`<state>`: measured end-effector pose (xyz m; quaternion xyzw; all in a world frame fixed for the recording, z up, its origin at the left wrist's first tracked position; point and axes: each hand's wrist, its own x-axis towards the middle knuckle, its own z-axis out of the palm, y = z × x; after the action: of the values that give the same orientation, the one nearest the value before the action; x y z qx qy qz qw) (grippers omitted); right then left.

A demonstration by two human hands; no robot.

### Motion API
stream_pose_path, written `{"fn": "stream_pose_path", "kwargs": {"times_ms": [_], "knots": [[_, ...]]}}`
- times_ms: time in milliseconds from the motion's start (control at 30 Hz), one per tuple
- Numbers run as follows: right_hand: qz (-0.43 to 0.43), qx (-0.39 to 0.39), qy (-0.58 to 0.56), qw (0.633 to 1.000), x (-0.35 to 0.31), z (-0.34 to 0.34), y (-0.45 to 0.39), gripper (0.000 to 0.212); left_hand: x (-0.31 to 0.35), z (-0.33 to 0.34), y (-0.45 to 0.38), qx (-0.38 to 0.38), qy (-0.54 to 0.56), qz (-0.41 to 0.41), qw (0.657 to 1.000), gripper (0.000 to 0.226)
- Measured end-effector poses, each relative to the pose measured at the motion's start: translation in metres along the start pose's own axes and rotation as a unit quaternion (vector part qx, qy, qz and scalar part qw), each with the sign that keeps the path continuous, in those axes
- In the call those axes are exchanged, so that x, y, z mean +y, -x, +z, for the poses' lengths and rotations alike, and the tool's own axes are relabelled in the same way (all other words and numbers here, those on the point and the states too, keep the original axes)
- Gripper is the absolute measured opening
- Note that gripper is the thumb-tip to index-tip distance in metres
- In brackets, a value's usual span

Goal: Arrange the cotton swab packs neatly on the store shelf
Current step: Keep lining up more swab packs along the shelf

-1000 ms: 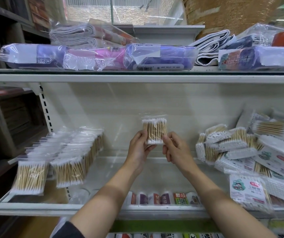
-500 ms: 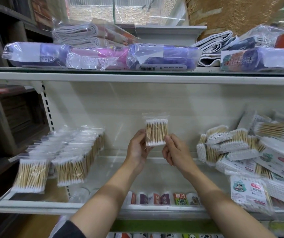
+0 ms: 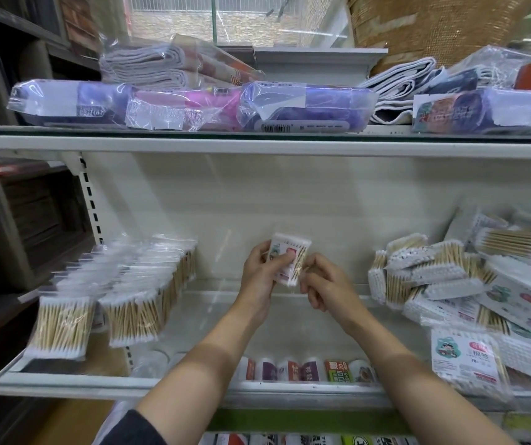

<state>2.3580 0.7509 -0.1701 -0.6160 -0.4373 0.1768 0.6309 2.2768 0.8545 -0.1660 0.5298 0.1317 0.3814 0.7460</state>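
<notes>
Both hands — left hand (image 3: 259,277) and right hand (image 3: 325,284) — pinch one cotton swab pack (image 3: 288,263) above the white metal shelf (image 3: 174,385). Neat rows (image 3: 122,290) stand left (a loose heap (image 3: 450,277) lies right); wrapped goods (image 3: 305,107) fill the upper shelf (image 3: 257,146).

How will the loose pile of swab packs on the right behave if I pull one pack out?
The pile lies crisscrossed and tilted, so neighbours will probably slide or topple. The packs look small and light, thin sticks in glossy film, likely slippery. The labelled pack at the shelf edge might drop off.
</notes>
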Motion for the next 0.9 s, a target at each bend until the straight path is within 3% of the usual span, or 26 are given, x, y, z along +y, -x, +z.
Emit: {"fn": "stream_pose_path", "kwargs": {"times_ms": [100, 233, 367, 467, 633, 767, 900], "knots": [[-0.015, -0.027, 0.019, 0.999, -0.002, 0.0, 0.002, 0.005, 0.001, 0.0, 0.001, 0.039, -0.014, 0.014, 0.999, 0.055], [-0.028, 0.017, 0.1, 0.994, -0.001, 0.003, 0.002, 0.011, 0.002, 0.0, 0.005, 0.045, -0.049, 0.005, 0.998, 0.046], [-0.025, 0.023, 0.154, 0.988, 0.002, 0.005, -0.006, 0.004, 0.009, -0.005, 0.003, 0.07, -0.064, -0.014, 0.995, 0.032], [-0.013, 0.01, 0.19, 0.982, 0.0, 0.015, -0.018, 0.002, 0.019, -0.018, 0.004, 0.105, -0.123, 0.009, 0.987, 0.033], [0.002, -0.029, 0.244, 0.969, 0.001, 0.055, -0.044, 0.005, 0.027, -0.045, 0.0, 0.178, -0.195, 0.025, 0.964, 0.043], [0.019, -0.041, 0.28, 0.959, 0.006, 0.085, -0.062, 0.024, 0.029, -0.059, -0.003, 0.19, -0.208, 0.021, 0.959, 0.045], [0.07, -0.066, 0.345, 0.934, 0.007, 0.095, -0.067, 0.028, 0.028, -0.066, -0.002, 0.183, -0.207, -0.014, 0.961, 0.038]]}}
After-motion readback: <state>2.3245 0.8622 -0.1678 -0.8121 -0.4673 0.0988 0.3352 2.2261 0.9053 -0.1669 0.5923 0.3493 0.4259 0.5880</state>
